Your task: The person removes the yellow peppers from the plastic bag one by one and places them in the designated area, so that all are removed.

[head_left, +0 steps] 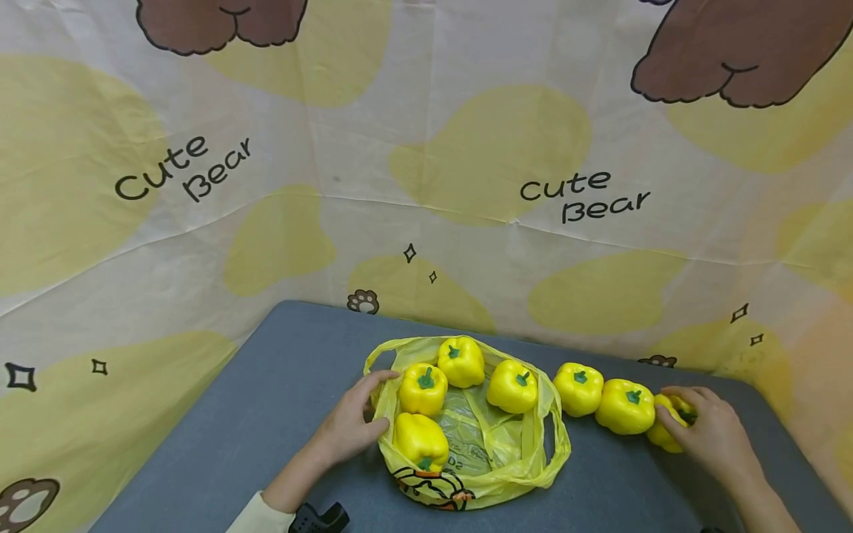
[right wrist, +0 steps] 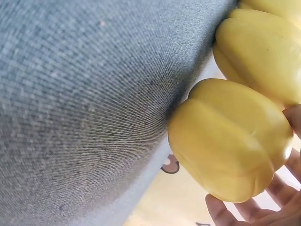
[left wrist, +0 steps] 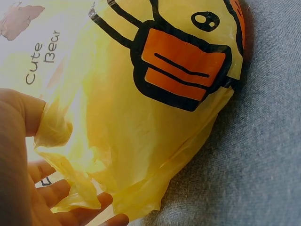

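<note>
A yellow plastic bag (head_left: 509, 477) with a printed cartoon face stands wide open on the table, and several yellow bell peppers (head_left: 423, 389) with green stems sit inside it. My left hand (head_left: 349, 422) holds the bag's left rim; in the left wrist view, thin film of the bag (left wrist: 117, 136) lies between thumb and spread fingers. Right of the bag runs a row of three more bell peppers. My right hand (head_left: 720, 437) grips the rightmost bell pepper (right wrist: 225, 141), thumb on the near side and fingers round the far side. The middle bell pepper (head_left: 625, 406) is close beside it.
The blue-grey table (head_left: 266, 400) has its back edge close to a hanging cloth (head_left: 466, 148) printed with bears and lettering. The bag's right handle loop (head_left: 558, 444) spreads towards the row. A black band (head_left: 320, 518) is on my left wrist.
</note>
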{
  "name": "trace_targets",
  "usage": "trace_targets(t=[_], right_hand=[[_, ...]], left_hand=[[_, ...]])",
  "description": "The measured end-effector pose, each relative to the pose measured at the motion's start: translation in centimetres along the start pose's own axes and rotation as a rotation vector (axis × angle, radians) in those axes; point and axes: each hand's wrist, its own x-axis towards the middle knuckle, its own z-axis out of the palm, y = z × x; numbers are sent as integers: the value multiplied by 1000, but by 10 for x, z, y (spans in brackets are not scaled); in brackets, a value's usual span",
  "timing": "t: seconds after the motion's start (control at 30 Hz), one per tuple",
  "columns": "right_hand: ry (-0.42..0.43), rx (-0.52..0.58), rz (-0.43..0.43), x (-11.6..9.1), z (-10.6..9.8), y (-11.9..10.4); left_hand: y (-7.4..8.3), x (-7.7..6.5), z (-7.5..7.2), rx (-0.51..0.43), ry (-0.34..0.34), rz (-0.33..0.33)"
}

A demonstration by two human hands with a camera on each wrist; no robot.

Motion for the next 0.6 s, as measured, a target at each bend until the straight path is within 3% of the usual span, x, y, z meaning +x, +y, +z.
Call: trace_targets(t=[0.6], right_hand=[[-9, 19, 3, -6, 3, -2]], left_hand=[[0, 0, 0, 13, 9, 5]])
